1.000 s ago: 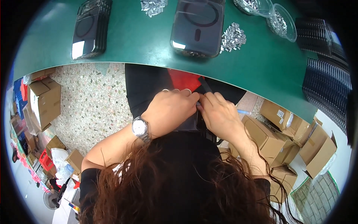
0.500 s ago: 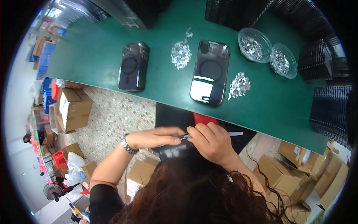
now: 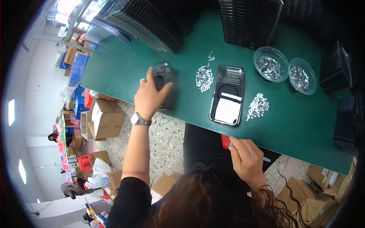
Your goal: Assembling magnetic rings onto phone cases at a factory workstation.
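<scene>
My left hand [image 3: 150, 95], fingers and thumb spread, reaches over the near end of a blurred stack of clear and black phone cases [image 3: 163, 74] on the left of the table. Whether it touches the stack I cannot tell. Low in front of the table edge, my right hand [image 3: 248, 161] is closed around a pen-like stick, whose white end [image 3: 267, 159] pokes out on the right. Another phone case [image 3: 230, 95], clear with a black ring and a white panel, lies mid-table. Small silvery pieces form a pile [image 3: 204, 79] left of it and a second pile [image 3: 258, 106] right of it.
Two clear round tubs [image 3: 271, 64] [image 3: 302, 76] of silvery pieces stand at the right. Tall stacks of black cases [image 3: 249, 22] line the table's back and right side. A red object [image 3: 225, 141] shows by my right hand. Cardboard boxes [image 3: 106, 118] stand on the floor.
My left hand has left my right hand and moved up and left to the left stack. The glossy thing between my hands no longer shows there. My right hand keeps the stick.
</scene>
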### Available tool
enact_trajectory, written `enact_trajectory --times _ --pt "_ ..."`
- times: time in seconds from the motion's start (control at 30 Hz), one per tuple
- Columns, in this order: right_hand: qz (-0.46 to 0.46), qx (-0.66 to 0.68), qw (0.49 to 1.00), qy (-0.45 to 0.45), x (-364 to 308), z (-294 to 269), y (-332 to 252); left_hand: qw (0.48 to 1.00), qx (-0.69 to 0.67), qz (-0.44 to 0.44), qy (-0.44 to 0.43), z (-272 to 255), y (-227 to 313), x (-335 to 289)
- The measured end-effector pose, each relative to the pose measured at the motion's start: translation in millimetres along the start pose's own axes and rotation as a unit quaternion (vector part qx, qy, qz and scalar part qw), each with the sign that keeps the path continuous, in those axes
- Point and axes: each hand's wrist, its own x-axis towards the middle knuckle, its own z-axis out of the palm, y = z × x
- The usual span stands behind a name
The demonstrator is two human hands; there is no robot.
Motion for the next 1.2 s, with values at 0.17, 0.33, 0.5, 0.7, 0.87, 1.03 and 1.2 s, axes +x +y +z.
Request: enact_trajectory --times 0.17,0.33,0.5,0.7,0.87,1.03,1.2 --pt "0.035 0.010 0.999 0.018 -16.0 -0.2 6.7 0.996 0.059 -0.013 -0.072 7.8 -1.8 0.0" --pt "0.062 0.000 0.998 -0.002 -21.8 -15.6 13.9 0.993 0.035 -0.054 -0.097 2.7 -4.4 -7.7" --pt "0.093 -0.029 0.995 -0.014 -21.9 -31.5 17.3 0.992 0.059 0.101 0.052 -2.7 24.4 -29.7" --pt "0.092 -0.043 0.995 0.003 1.3 -28.8 11.4 0.965 -0.115 0.231 -0.039 -17.5 145.4 -52.1" --pt "0.179 -0.078 0.981 0.008 11.0 -50.9 35.3 0.966 -0.055 0.249 -0.046 -0.4 162.2 -48.3" --pt "0.173 -0.089 0.980 -0.037 26.3 -40.6 55.3 0.941 -0.267 0.205 -0.017 -6.4 124.2 -37.7" --pt "0.103 -0.090 0.984 -0.111 46.3 -33.1 50.0 0.521 -0.834 0.012 -0.181 -40.3 58.3 -48.0"
